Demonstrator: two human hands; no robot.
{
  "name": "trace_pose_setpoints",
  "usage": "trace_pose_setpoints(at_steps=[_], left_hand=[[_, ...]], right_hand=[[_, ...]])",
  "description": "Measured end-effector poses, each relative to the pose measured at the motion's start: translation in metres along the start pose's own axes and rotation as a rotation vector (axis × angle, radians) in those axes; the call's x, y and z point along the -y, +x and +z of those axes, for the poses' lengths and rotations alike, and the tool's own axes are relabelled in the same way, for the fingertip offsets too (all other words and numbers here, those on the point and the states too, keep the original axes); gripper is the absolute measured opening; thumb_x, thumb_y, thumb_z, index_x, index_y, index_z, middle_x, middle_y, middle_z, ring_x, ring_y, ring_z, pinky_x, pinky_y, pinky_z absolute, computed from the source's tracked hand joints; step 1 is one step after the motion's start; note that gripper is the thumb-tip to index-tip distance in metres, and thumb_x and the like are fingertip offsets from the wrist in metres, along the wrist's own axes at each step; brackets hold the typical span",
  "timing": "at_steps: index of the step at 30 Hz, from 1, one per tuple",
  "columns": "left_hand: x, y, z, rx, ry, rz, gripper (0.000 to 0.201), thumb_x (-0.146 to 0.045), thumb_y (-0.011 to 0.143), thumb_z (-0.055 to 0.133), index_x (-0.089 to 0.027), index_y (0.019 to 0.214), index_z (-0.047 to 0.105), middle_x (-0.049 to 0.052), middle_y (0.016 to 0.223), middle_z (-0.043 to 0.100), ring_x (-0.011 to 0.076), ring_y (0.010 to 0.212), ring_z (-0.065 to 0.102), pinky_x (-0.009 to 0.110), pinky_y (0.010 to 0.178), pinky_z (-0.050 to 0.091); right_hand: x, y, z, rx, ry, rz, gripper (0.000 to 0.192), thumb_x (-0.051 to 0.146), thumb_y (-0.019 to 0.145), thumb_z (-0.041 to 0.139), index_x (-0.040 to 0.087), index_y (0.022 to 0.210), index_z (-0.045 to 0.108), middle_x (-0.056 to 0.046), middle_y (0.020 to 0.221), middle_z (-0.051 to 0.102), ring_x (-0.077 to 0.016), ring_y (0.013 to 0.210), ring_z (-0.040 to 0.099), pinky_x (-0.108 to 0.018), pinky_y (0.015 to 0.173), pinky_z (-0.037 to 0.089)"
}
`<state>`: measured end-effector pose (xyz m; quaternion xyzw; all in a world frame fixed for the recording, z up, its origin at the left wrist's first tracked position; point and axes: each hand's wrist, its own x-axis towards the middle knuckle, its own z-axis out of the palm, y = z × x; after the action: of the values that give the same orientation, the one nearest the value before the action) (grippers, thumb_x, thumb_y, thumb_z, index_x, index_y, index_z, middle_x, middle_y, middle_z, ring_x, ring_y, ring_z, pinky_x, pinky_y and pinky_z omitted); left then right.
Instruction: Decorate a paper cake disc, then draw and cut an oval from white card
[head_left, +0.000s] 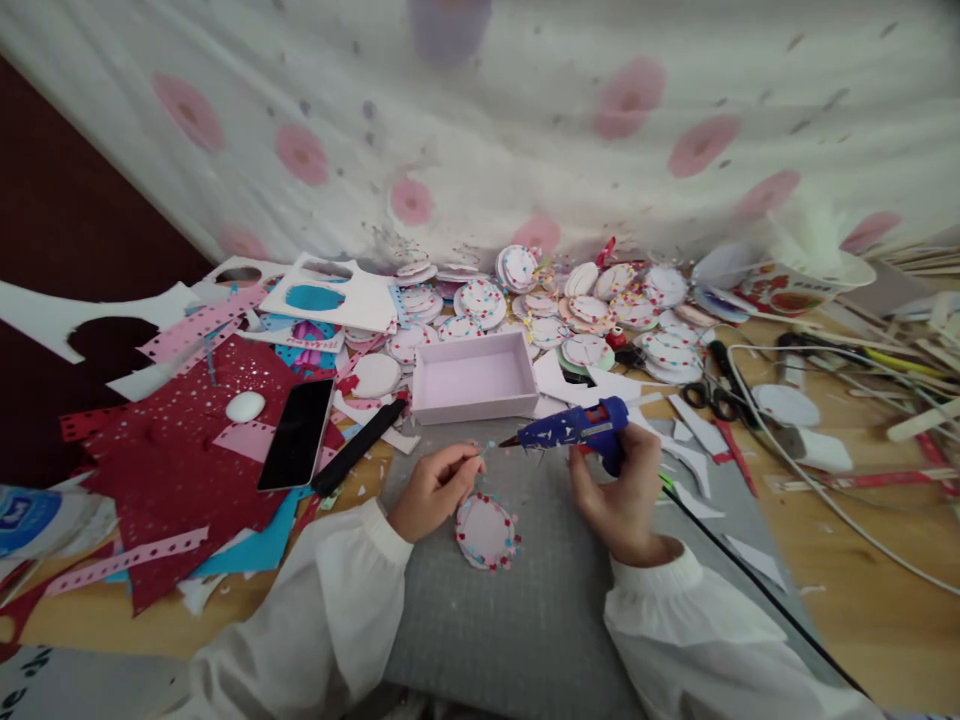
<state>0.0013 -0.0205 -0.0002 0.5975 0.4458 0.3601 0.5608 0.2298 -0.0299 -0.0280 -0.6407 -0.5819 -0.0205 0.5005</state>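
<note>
My right hand (pixel 626 490) grips a blue glue gun (pixel 577 428), its nozzle pointing left. My left hand (pixel 435 487) pinches a tiny light-blue piece (pixel 487 449) right at the nozzle tip. Below both hands a round white paper disc (pixel 486 530) with coloured dots around its rim lies on a grey cutting mat (pixel 517 610). The gun's black cord (pixel 750 580) trails off to the right across the mat.
A pale pink open box (pixel 472 377) stands behind the mat. Many decorated discs (pixel 585 310) are piled at the back. A black phone (pixel 298 433) and a black stick (pixel 358 446) lie on red paper at left. Scissors (pixel 712 395) and cables lie at right.
</note>
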Motion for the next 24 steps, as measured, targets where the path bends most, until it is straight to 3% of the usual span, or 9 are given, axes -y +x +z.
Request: trace_pose_setpoints(at_steps=[24], left_hand=[[0.002, 0.0004, -0.0008, 0.041, 0.029, -0.035, 0.033, -0.048, 0.09, 0.052, -0.016, 0.084, 0.058, -0.009, 0.047, 0.038, 0.0056, 0.038, 0.032, 0.019, 0.041, 0.027]], right_hand=[[-0.0019, 0.0018, -0.0028, 0.042, -0.017, -0.021, 0.038, 0.026, 0.077, 0.065, 0.02, 0.112, 0.05, -0.006, 0.09, 0.06, -0.0203, 0.07, 0.059, -0.035, 0.06, 0.051]])
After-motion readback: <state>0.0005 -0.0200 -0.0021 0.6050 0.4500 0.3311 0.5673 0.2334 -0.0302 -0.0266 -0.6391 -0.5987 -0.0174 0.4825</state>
